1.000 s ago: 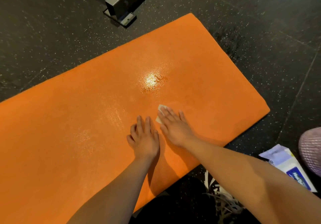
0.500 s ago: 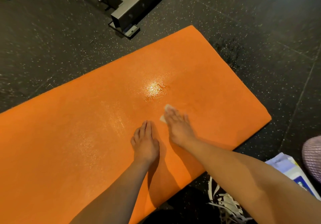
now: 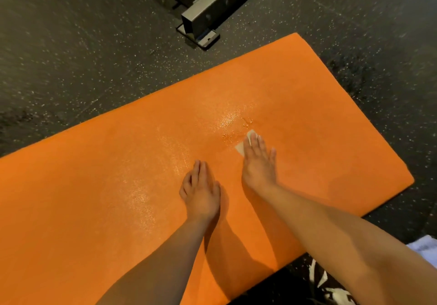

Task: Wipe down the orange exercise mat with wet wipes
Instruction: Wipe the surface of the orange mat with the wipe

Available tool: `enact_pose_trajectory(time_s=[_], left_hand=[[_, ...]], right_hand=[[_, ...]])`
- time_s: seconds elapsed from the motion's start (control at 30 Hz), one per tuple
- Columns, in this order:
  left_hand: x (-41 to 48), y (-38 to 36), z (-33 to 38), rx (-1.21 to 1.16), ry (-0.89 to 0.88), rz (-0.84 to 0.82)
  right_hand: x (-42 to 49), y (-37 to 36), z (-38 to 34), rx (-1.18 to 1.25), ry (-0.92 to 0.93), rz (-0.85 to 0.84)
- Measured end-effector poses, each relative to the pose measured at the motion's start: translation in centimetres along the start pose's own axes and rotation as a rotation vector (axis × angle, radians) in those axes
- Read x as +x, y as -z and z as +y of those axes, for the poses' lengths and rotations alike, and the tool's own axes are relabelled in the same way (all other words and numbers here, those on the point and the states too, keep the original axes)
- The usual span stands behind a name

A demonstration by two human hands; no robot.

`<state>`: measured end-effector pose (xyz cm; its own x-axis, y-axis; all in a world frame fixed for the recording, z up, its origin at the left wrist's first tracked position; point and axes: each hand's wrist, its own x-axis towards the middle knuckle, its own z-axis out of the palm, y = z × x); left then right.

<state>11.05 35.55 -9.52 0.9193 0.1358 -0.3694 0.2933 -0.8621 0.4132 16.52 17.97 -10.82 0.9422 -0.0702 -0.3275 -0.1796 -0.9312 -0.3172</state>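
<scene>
Two hands lie flat on the orange mat (image 3: 94,186): right hand (image 3: 259,162), fingers straight, presses a white wipe (image 3: 241,148); left hand (image 3: 201,192), just nearer, rests empty with fingers together.

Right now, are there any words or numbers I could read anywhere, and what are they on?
None can be read.
Orange foam exercise mat: plain, no print.
White wet wipe under the right hand: blank.
Grey metal frame bar: no label shows.
White packet corner at the right edge: no print in view.
Black-and-white shoe: pattern only, blurred.
</scene>
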Motion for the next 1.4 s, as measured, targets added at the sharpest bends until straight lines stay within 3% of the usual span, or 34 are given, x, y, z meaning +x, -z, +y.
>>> enact_pose_trajectory(time_s=[0.07, 0.2, 0.27, 0.33, 0.43, 0.5, 0.57, 0.73, 0.93, 1.1, 1.17, 1.23, 1.33, 1.4], left_hand=[[0.1, -0.2, 0.0, -0.008, 0.000, 0.014], [0.0, -0.2, 0.1, -0.070, 0.013, 0.015], [-0.1, 0.0, 0.0, -0.068, 0.005, 0.005], [-0.1, 0.3, 0.0, -0.026, -0.004, -0.008], [0.1, 0.5, 0.2, 0.014, 0.005, -0.030], [0.0, 0.6, 0.3, 0.021, 0.009, -0.037], [0.1, 0.8, 0.5, 0.029, 0.012, -0.046], [1.3, 1.6, 1.1, 0.035, 0.018, -0.017], [2.9, 2.0, 0.5, 0.085, 0.037, -0.050], [2.9, 1.5, 0.4, 0.047, 0.045, -0.048], [2.9, 1.5, -0.1, 0.043, 0.030, -0.043], [2.8, 1.6, -0.5, 0.069, 0.006, -0.051], [2.8, 1.9, -0.2, 0.098, 0.005, -0.085], [2.7, 2.1, 0.4, 0.107, 0.023, -0.093]], right_hand=[[0.0, -0.3, -1.8, 0.042, 0.022, 0.007], [-1.1, -1.7, -5.2, -0.024, 0.402, -0.179], [-0.9, -1.3, -5.3, -0.065, 0.495, -0.225], [-0.4, -0.8, -4.2, -0.099, 0.434, -0.186], [0.0, -0.1, -1.9, -0.038, 0.105, -0.013], [-0.3, 0.0, -1.5, -0.011, 0.010, 0.015], [-0.7, -0.3, -2.3, -0.019, 0.071, -0.054], [-0.6, -0.1, -4.0, -0.078, 0.445, -0.238], [1.5, 1.0, -3.1, -0.042, 0.053, -0.044], [1.0, -0.9, -6.4, -0.043, 0.435, -0.189], [1.3, -0.9, -6.4, -0.068, 0.503, -0.216], [1.9, -0.5, -5.1, -0.069, 0.411, -0.158], [2.4, 0.4, -2.7, -0.039, 0.060, 0.006], [2.1, 0.7, -2.6, -0.029, -0.038, 0.016]])
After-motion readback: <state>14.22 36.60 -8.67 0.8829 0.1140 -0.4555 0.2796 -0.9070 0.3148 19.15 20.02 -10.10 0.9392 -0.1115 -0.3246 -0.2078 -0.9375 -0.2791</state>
